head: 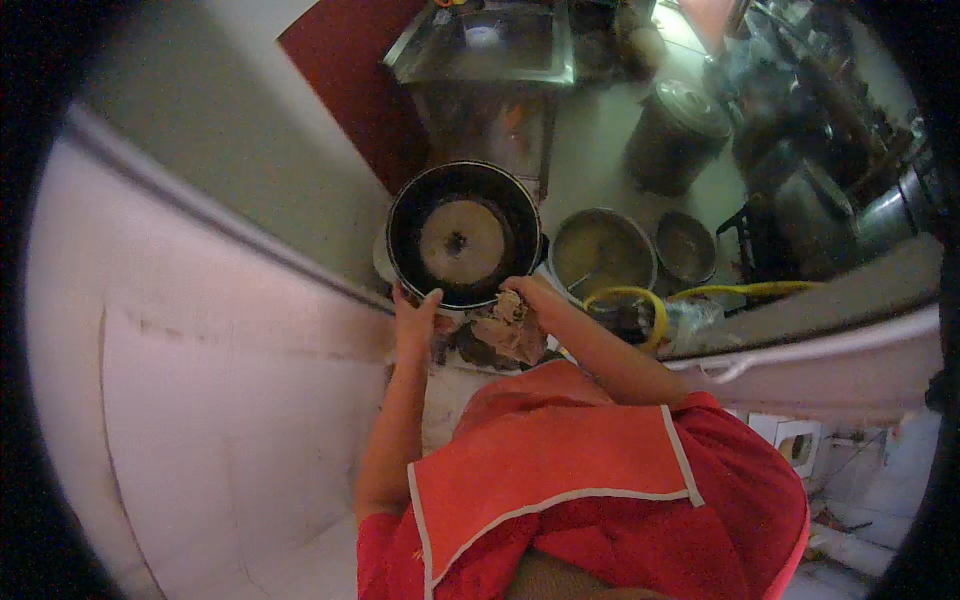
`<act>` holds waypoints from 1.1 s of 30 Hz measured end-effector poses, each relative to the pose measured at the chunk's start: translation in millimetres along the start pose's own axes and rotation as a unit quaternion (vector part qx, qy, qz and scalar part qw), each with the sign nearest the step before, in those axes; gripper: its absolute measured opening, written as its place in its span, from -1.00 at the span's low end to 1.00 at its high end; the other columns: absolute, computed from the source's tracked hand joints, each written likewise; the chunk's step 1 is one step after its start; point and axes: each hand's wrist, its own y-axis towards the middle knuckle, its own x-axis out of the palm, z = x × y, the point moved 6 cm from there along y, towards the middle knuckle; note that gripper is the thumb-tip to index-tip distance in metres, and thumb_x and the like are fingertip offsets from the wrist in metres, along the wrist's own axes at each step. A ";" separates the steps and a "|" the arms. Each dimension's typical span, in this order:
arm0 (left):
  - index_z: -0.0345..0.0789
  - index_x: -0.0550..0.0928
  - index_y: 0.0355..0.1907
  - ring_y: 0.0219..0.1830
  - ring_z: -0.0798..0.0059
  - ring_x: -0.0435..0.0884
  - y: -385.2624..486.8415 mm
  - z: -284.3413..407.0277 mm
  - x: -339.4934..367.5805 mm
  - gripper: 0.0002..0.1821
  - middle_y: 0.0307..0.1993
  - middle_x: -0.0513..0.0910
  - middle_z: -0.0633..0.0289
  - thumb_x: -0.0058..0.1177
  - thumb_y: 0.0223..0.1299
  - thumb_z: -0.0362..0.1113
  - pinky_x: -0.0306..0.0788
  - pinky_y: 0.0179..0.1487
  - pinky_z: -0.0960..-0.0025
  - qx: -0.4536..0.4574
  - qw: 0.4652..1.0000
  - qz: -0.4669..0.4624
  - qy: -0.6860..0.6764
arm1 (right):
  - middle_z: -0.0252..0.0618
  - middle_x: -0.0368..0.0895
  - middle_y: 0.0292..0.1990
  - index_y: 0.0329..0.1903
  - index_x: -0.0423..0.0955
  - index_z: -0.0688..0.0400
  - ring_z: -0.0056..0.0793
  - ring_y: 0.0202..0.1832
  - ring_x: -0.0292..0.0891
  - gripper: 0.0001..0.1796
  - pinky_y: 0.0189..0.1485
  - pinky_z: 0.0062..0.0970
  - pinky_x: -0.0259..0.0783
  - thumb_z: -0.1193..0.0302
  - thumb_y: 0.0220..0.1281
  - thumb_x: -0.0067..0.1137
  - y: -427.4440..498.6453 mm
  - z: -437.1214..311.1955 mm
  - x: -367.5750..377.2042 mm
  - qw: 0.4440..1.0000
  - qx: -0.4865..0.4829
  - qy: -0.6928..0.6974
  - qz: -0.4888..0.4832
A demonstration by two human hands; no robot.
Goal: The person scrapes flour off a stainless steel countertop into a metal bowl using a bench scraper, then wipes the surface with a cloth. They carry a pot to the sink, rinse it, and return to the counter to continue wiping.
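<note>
In front of me is a large round dark-walled pot [517, 196] with a pale round patch at its bottom and a dark spot in the middle. My left hand [416, 311] grips the pot's near-left rim, the thumb over the edge. At the near-right rim is my right hand [531, 292], with a crumpled brownish cloth [514, 341] hanging below its fingers. Whether that hand also grips the rim is unclear. What lies under the pot is mostly hidden.
To the right stand a wide metal pot [604, 251] with a utensil in it, and a smaller bowl [685, 247]. A yellow loop [658, 319] lies nearer. Farther off are a lidded bin [677, 139] and a metal-edged stand [480, 75]. A pale wall [225, 360] rises left.
</note>
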 end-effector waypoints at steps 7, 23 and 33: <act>-0.41 0.43 0.01 -0.42 0.25 0.63 126.6 -1.0 71.7 -0.62 -0.29 0.61 0.00 0.00 0.24 -0.19 0.60 -0.37 0.30 -0.223 0.963 -0.023 -0.152 | -0.20 0.57 -0.16 0.00 0.44 0.24 -0.38 -0.16 0.48 -0.58 -0.08 -0.37 0.40 0.40 0.03 0.13 122.1 -80.6 -13.8 0.994 -0.072 -0.073 0.023; -0.54 0.42 -0.14 -0.32 0.19 0.63 377.3 160.1 156.2 -0.76 -0.32 0.56 -0.04 -0.14 0.20 -0.42 0.65 -0.32 0.31 -0.032 0.993 -0.100 -0.058 | -0.16 0.58 -0.10 0.06 0.43 0.22 -0.33 -0.06 0.54 -0.54 0.05 -0.35 0.44 0.15 0.26 0.07 77.8 -222.9 -162.7 0.944 -0.116 0.301 0.072; -0.55 0.31 -0.06 -0.36 0.14 0.63 509.2 250.5 176.6 -0.70 -0.27 0.55 -0.11 -0.18 0.17 -0.44 0.68 -0.39 0.21 -0.055 0.988 -0.089 -0.111 | -0.18 0.56 -0.03 0.05 0.44 0.22 -0.28 0.00 0.50 -0.60 0.07 -0.27 0.44 0.19 0.32 -0.02 70.0 -241.6 -203.4 0.898 -0.179 0.366 0.166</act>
